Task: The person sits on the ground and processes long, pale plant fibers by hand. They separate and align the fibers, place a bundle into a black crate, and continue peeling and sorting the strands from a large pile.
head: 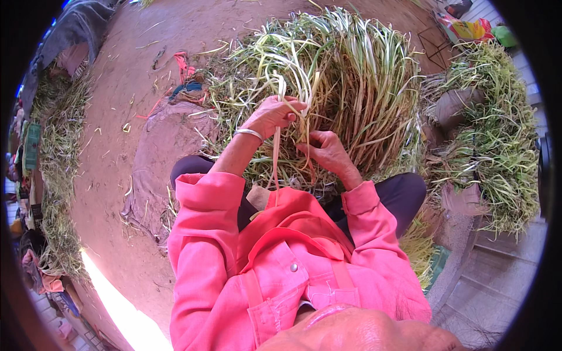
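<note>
My left hand (pixel 277 115), with a silver bangle at its wrist, is closed on a few long pale green-white plant stalks (pixel 303 87). Lower and to the right, my right hand (pixel 324 151) pinches the lower ends of thin stalks between thumb and fingers. One pale strand (pixel 276 153) hangs from below my left hand towards my lap. Both hands are over a large heap of long leafy stalks (pixel 364 87), green at the tips and brownish lower down. The plants look like garlic or a similar leafy crop; which one I cannot tell.
More plant heaps lie at the right (pixel 505 145) and far left (pixel 61 175). A brownish cloth (pixel 162 145) is spread on the earthen floor (pixel 114 109) beside my left knee. Red fabric scraps (pixel 182 63) lie beyond it. A colourful bag (pixel 470 28) is at the upper right.
</note>
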`<control>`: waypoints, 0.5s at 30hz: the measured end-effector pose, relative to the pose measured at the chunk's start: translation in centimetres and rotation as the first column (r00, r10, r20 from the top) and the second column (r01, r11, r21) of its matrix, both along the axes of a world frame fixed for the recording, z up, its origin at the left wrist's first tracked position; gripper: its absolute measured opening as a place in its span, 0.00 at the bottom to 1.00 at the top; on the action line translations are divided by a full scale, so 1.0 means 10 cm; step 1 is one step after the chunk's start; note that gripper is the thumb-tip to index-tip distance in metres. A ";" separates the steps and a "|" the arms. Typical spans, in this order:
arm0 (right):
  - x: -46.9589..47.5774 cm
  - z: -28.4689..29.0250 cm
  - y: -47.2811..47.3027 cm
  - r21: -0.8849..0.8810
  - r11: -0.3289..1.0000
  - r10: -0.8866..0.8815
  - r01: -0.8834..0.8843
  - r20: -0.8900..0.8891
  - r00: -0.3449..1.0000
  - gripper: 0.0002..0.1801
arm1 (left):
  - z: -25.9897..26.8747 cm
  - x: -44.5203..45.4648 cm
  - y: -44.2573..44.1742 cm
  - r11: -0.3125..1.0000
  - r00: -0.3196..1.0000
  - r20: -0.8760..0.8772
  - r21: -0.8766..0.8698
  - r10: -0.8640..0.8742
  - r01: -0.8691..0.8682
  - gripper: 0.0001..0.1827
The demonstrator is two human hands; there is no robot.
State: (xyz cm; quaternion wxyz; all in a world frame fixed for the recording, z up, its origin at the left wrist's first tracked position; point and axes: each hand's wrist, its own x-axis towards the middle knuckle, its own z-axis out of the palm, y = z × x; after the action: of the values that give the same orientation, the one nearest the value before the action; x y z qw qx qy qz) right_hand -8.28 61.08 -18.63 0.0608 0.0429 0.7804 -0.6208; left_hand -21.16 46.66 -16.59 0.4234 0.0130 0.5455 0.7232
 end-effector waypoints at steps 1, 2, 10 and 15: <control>0.00 0.01 0.01 0.018 0.999 -0.030 0.029 0.057 0.998 0.11 | 0.00 0.01 0.01 1.000 1.000 -0.003 -0.022 0.006 -0.006 0.16; 0.00 0.03 0.02 -0.079 0.992 -0.100 0.098 -0.030 0.995 0.11 | 0.00 0.02 0.02 0.999 0.999 0.019 -0.018 0.029 -0.029 0.18; -0.32 0.14 -0.04 -0.101 0.936 -0.351 0.337 -0.224 0.909 0.08 | -0.06 0.08 0.06 0.998 0.998 -0.001 -0.005 0.057 -0.057 0.12; -0.28 0.11 -0.05 -0.152 0.903 -0.427 0.402 -0.209 0.880 0.05 | -0.08 0.05 0.02 0.998 0.999 -0.004 0.022 0.054 -0.054 0.11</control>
State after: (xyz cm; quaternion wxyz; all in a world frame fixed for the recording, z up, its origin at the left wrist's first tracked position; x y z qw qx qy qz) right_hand -11.11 60.58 -17.52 -0.1649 0.1312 0.7214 -0.6596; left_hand -20.67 46.85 -17.41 0.4023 0.0048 0.5387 0.7402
